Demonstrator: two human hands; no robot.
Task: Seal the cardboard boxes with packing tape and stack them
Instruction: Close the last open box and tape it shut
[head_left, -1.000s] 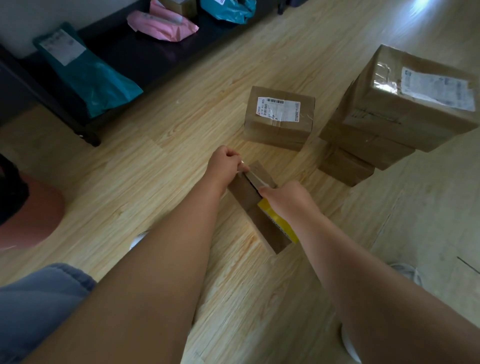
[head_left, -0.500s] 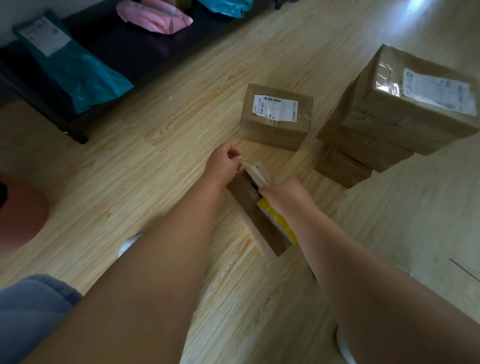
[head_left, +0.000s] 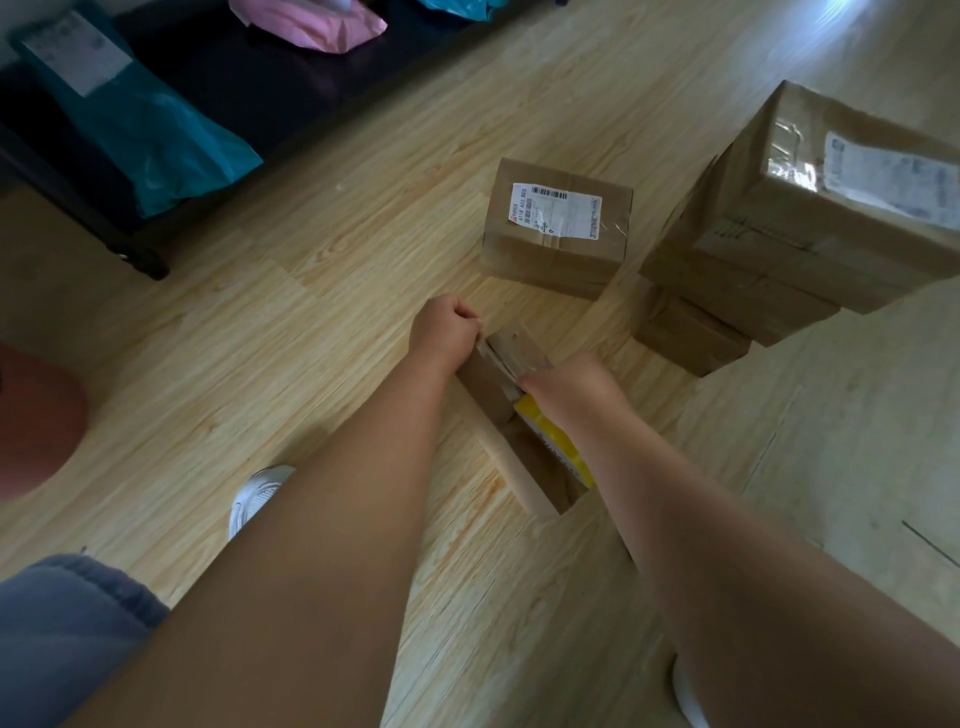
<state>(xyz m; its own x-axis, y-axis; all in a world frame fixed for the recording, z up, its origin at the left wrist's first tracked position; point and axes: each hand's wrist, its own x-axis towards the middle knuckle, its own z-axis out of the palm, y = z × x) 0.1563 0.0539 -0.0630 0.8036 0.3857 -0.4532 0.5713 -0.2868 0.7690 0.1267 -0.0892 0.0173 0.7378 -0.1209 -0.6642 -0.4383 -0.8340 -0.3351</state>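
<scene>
A small open cardboard box (head_left: 485, 382) with a yellow band (head_left: 553, 447) lies on the wooden floor at the centre. My left hand (head_left: 445, 332) is a fist at the box's far left corner and pinches the end of a pale tape strip (head_left: 500, 362). The strip runs across the box top to my right hand (head_left: 571, 391), whose fingers curl down over it. What lies under that hand is hidden. A sealed, labelled box (head_left: 556, 228) stands just beyond. To the right is a stack of boxes (head_left: 779, 244).
A black bench (head_left: 249, 88) at the back left carries teal (head_left: 156, 140) and pink (head_left: 311, 21) mailer bags. My white shoes (head_left: 257, 496) are on the floor beneath my arms. A reddish round object (head_left: 36, 415) sits at the left edge.
Both hands stay on the small box with the tape strip between them. My left fist has edged slightly away from the right hand, and the view has drifted a little.
</scene>
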